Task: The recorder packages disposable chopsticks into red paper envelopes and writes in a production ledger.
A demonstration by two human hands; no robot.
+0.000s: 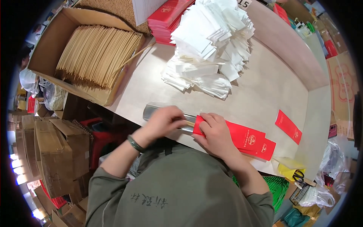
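My left hand (163, 122), with a dark green bangle on its wrist, pinches a pair of chopsticks (190, 123) whose far ends are at the mouth of a red paper sleeve (242, 137). The fingers of my right hand (215, 132) close over that end of the sleeve. Under my left hand lies a shiny metal trough (151, 110), partly hidden. Another red sleeve (267, 150) shows from beneath the first one, to its right. How far the chopsticks reach into the sleeve is covered by my right hand.
A cardboard box (45, 45) full of chopsticks stands at the far left of the table. Beyond my hands lie a heap of white paper packets (211, 41) and a stack of red sleeves (162, 22). A single red sleeve (288, 126) lies right, near the raised table edge (302, 56).
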